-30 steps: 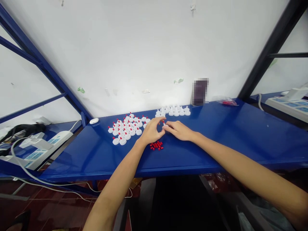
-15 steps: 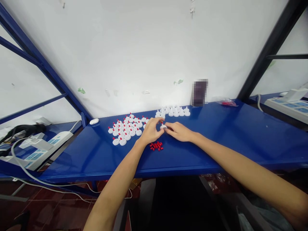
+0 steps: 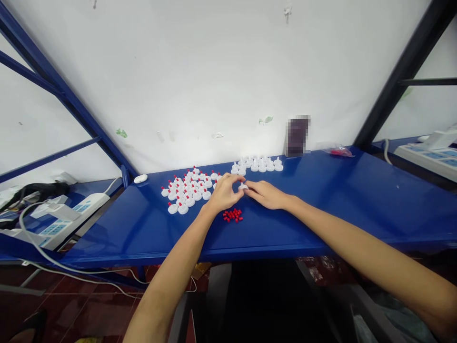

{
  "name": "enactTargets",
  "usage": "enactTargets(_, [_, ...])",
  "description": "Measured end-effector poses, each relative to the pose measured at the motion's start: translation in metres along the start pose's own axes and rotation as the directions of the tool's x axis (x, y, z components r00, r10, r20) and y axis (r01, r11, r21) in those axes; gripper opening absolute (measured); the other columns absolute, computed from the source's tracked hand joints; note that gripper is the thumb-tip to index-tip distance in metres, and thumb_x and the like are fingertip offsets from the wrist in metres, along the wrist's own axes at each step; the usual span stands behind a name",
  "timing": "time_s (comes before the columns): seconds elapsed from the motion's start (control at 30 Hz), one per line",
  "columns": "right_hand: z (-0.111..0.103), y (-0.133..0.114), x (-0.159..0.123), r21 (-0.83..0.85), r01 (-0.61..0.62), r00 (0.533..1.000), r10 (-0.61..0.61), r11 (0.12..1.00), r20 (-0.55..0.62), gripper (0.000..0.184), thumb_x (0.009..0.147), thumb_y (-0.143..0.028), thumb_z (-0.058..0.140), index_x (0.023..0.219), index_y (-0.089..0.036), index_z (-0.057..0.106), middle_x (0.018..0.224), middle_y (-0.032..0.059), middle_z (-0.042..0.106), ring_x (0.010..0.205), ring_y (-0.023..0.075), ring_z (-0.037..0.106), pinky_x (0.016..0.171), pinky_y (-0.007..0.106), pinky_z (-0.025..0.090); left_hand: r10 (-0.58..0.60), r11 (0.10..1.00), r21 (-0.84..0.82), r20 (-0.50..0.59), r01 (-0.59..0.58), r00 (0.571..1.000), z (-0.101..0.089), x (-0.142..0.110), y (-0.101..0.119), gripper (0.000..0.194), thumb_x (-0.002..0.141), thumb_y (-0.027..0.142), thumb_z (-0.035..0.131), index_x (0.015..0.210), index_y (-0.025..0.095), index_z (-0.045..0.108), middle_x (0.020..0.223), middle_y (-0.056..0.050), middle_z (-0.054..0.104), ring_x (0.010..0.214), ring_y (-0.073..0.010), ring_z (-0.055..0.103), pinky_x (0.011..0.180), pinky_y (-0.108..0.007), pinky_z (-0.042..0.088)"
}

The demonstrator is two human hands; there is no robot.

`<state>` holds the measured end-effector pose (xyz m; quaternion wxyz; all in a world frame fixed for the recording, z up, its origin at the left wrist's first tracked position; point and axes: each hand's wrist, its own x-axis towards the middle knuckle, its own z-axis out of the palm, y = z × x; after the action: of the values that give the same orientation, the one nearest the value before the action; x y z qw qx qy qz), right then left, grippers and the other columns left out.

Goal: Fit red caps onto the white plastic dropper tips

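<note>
Between my hands a white nozzle cap (image 3: 243,187) stands upright at the table top, its tip mostly covered by fingers. My left hand (image 3: 224,191) is closed around its upper part, thumb and forefinger curved in a pinch. The fingers of my right hand (image 3: 267,195) grip the same cap from the right side. Just in front of my left hand lies a small pile of loose red tip covers (image 3: 233,216). On the left stand several white nozzle caps with red tips (image 3: 189,190). Behind my hands are several white nozzle caps without red tips (image 3: 262,166).
The blue table (image 3: 321,200) meets a white wall. At its back are a small white case (image 3: 140,178), a pixelated dark upright object (image 3: 297,137) and a clear bag with red pieces (image 3: 339,151). White power strips (image 3: 76,221) with cables lie beyond the left side.
My hands stay together on the nozzle cap, and less of its red tip shows between my fingers. The camera view has shifted slightly.
</note>
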<state>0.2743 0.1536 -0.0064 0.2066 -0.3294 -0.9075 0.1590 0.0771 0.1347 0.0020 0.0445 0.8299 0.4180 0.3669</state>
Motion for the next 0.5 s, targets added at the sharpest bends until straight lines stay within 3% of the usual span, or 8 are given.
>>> enactTargets(0.2, [0.0014,0.0015,0.0007,-0.029,0.026,1.0,-0.026,0.999,0.001,0.029,0.104,-0.037,0.035,0.102,-0.02,0.057,0.087,0.0055,0.068,0.074,0.0189,0.062,0.067,0.028,0.036,-0.018,1.0,0.0,0.008,0.018,1.0,0.0012,0.0002,-0.0022,0.023,0.079,0.015,0.06,0.1,0.019,0.068,0.093,-0.005,0.069,0.091,-0.0206,0.062,0.086,-0.035,0.05])
enactTargets(0.5, [0.0029,0.003,0.0026,-0.207,0.008,0.999,0.0,0.978,0.037,0.032,0.104,-0.04,0.032,0.101,-0.021,0.057,0.087,0.0068,0.07,0.078,0.022,0.066,0.069,0.03,0.035,-0.036,0.999,-0.012,0.065,0.037,0.997,0.0051,0.0007,-0.0083,0.025,0.08,0.018,0.06,0.103,0.019,0.07,0.093,-0.004,0.073,0.087,-0.0206,0.066,0.083,-0.035,0.051])
